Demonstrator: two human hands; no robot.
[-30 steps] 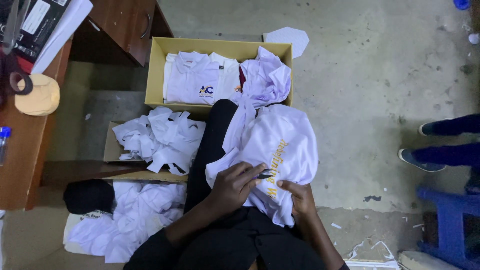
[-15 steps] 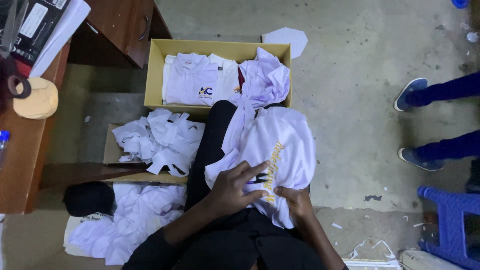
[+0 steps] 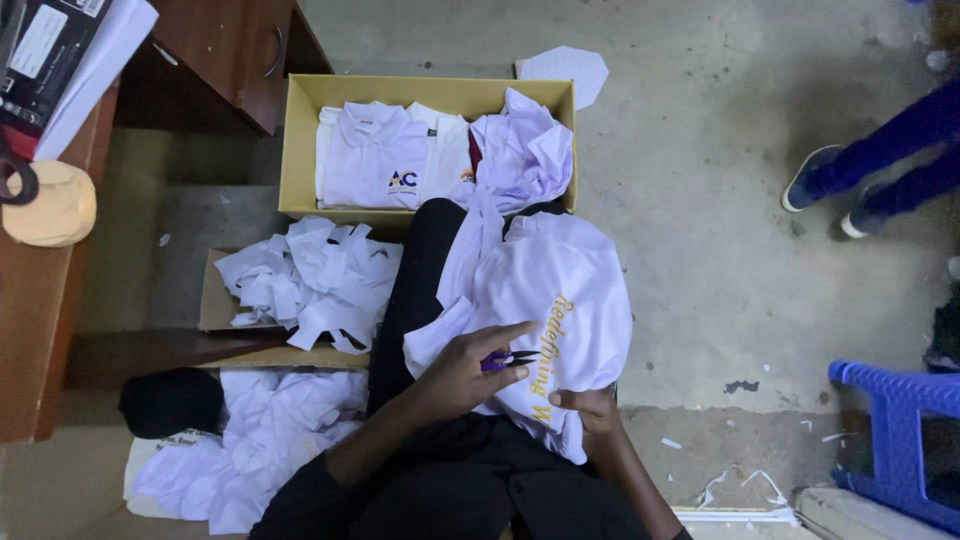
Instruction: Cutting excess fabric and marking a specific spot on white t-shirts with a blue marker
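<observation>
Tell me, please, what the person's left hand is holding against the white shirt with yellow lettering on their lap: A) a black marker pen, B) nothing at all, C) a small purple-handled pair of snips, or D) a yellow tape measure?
C: the left hand grips a small purple-handled pair of snips pressed to the white shirt with yellow lettering, while the right hand pinches the fabric's lower edge.

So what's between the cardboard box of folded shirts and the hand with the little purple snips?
In the head view, the white shirt on the person's lap lies between the cardboard box and the left hand holding the purple snips.
</observation>
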